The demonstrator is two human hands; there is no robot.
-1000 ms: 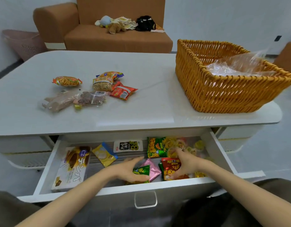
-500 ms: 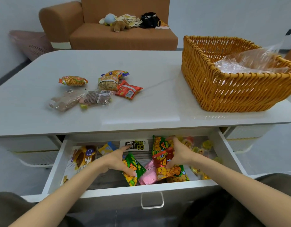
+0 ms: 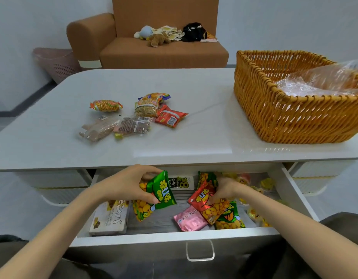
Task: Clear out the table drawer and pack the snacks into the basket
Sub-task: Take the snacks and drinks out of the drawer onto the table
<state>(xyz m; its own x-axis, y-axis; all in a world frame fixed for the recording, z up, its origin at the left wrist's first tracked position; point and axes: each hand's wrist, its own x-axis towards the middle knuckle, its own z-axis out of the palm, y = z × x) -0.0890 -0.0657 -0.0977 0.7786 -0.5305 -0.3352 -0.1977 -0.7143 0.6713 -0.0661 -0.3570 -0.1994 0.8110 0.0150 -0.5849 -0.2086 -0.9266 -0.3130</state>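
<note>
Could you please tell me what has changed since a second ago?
The left hand gripped and raised the green foil snack packet; the right hand gripped and lifted the red foil snack packet. The tabletop snacks and woven orange basket stayed put.

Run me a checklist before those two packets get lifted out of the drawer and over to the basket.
1. Grip of left hand on green packet: ok.
2. Pinch of right hand on red packet: ok.
3. Whether the right hand holds only that one, not the second green packet under it: cannot tell.
4. Open top of basket, with room beside the clear plastic bag inside: ok.
5. Emptied drawer: not ok; pink packet and white box lie in it.
</note>
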